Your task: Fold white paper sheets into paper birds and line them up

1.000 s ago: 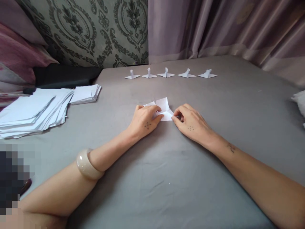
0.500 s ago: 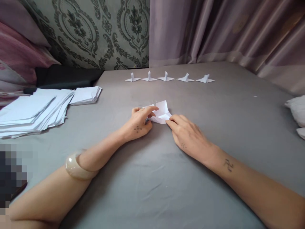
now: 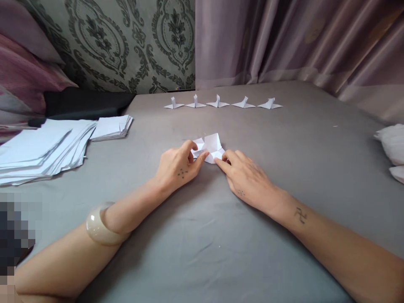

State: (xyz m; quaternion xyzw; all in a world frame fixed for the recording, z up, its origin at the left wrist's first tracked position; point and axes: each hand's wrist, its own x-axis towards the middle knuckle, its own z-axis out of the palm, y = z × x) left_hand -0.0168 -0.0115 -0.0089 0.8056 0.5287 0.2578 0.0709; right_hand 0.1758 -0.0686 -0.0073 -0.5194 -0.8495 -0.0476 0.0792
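A small sheet of white paper (image 3: pixel 212 144), creased and partly folded with flaps standing up, lies on the grey cloth between my hands. My left hand (image 3: pixel 179 165) has its thumb on the paper's near edge and its index finger curled at the left flap, gripping that side. At the near right corner, my right hand (image 3: pixel 246 174) pinches the paper between thumb and fingers. The undersides of the folds are hidden by my fingers.
Several folded white paper figures (image 3: pixel 217 102) stand in a row toward the back. To the left are a large stack of white paper (image 3: pixel 41 145) and a smaller stack of paper squares (image 3: pixel 110 127). A black item (image 3: pixel 88 103) lies behind them.
My left index finger has drawn back left from over the paper, and the thumb has moved up onto its near edge. My right hand stays at the right corner.
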